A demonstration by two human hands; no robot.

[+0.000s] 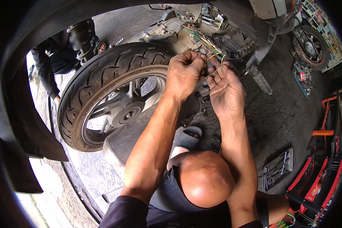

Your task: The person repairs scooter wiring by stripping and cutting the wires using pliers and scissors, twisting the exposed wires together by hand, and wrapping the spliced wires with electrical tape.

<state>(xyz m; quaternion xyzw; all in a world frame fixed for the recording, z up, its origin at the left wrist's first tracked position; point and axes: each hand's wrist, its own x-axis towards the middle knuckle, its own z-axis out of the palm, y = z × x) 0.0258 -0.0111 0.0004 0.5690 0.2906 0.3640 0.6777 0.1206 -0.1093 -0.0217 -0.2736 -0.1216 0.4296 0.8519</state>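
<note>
A bundle of thin coloured wires (203,40), mostly green, yellow and red, runs out of the motorbike's opened frame and down to my hands. My left hand (184,74) is closed in a pinch on wire ends, thumb pressed against the fingers. Beside it my right hand (228,91) is turned palm up, its fingertips closed on a thin yellow wire (217,70) that loops between both hands. The exact wire ends are partly hidden by my fingers. Left of my hands stands the bike's rear tyre (79,95) on a spoked alloy wheel (129,114).
A dark muffler (116,146) lies beneath my left forearm. Another person's sleeve (45,72) shows beyond the tyre. At right are a tray of tools (279,167), a red and black toolbox (315,180) and another wheel (311,47). My bare knee (207,180) rises between my arms.
</note>
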